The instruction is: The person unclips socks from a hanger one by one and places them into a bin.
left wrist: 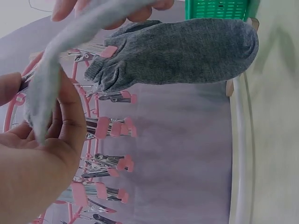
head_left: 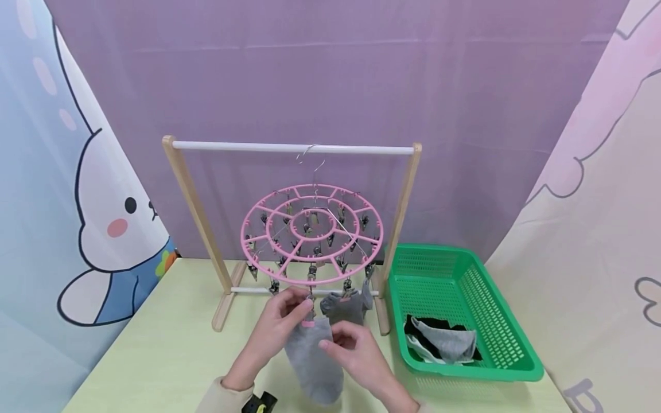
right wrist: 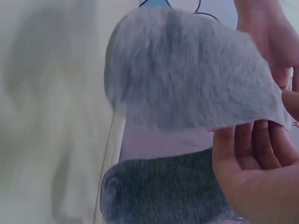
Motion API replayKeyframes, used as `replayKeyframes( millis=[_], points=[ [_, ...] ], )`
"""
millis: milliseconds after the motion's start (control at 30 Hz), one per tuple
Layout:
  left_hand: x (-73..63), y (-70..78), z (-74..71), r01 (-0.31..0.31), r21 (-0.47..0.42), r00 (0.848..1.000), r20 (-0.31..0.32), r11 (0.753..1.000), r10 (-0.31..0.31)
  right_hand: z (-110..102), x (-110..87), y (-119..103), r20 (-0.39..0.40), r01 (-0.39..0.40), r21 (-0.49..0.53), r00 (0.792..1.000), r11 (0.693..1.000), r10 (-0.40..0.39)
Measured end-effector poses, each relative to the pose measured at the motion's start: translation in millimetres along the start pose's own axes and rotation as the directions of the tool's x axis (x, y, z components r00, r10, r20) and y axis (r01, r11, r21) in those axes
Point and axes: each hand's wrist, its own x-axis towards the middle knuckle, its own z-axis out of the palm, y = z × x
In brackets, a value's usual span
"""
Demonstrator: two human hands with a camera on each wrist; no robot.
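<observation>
A light grey sock (head_left: 316,367) hangs toe down at the front of a round pink clip hanger (head_left: 243,235). My left hand (head_left: 281,321) pinches a metal clip with pink tips (head_left: 308,323) at the sock's cuff, thumb on its handle. With fingers and thumb, my right hand (head_left: 361,358) grips the right edge of the cuff. In the right wrist view, the sock (right wrist: 182,70) spreads flat below both hands. A darker grey sock (left wrist: 182,51) hangs from a neighbouring clip just to the right.
The hanger hooks over the white bar (head_left: 248,147) of a wooden-legged rack (head_left: 198,218). Several other clips dangle from its rings. To the right stands a green basket (head_left: 465,376) holding grey, black and white socks (head_left: 449,344). A purple curtain (head_left: 330,86) hangs behind.
</observation>
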Motion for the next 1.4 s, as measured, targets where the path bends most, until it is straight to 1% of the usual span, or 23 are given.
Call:
replayKeyframes(
  millis=[167,333,500,633,733,800,867,933,1067,1133,1200,1300,1400],
  points=[
    [1.4,2.0,0.1,0.012,0.009,1.0,0.019,1.0,-0.012,1,0.2,1,0.042,-0.015,0.028,0.999,1.0,0.014],
    [2.8,2.7,-0.8,0.022,0.024,0.998,0.054,0.999,-0.023,2,0.9,3,0.091,0.03,0.008,0.995,1.0,-0.03],
    [4.6,3.0,-1.6,0.034,0.033,0.995,0.094,0.999,-0.037,1,1.0,6,0.094,0.086,-0.03,0.992,0.996,-0.083],
    [6.0,3.9,-1.0,0.035,0.065,0.995,0.096,0.997,-0.041,-1,1.5,6,0.085,0.09,-0.06,0.993,0.994,-0.085],
    [6.1,4.4,0.4,0.023,0.073,0.997,0.069,0.997,-0.028,-1,2.3,6,0.077,0.08,-0.07,0.994,0.994,-0.075],
    [5.8,4.0,2.0,0.01,0.06,0.999,0.046,0.998,-0.013,0,2.5,5,0.073,0.084,-0.078,0.994,0.993,-0.078],
    [5.6,2.6,4.2,-0.007,0.063,1.0,0.01,0.998,0.006,1,2.6,5,0.071,0.098,-0.09,0.993,0.991,-0.092],
    [5.8,1.2,6.5,-0.009,0.077,0.999,-0.035,0.997,0.011,2,2.6,7,0.074,0.098,-0.108,0.993,0.989,-0.091],
    [5.3,-0.4,8.7,0.013,0.1,0.992,-0.123,0.995,0.0,1,0.7,9,0.111,0.067,-0.146,0.993,0.987,-0.051],
    [4.7,0.1,8.3,0.012,0.08,0.99,-0.142,0.997,-0.001,-1,-1.3,11,0.133,0.054,-0.177,0.991,0.983,-0.031],
    [3.8,1.0,6.9,0.01,0.068,0.988,-0.154,0.998,0.001,-4,-4.1,11,0.144,0.057,-0.201,0.989,0.978,-0.028],
    [2.9,1.7,4.5,0.015,0.079,0.984,-0.178,0.997,-0.001,-12,-7.2,10,0.141,0.06,-0.235,0.99,0.97,-0.027],
    [2.3,1.7,2.0,0.035,0.125,0.977,-0.214,0.992,-0.007,-21,-9.6,7,0.132,0.048,-0.248,0.991,0.968,-0.015]
  ],
)
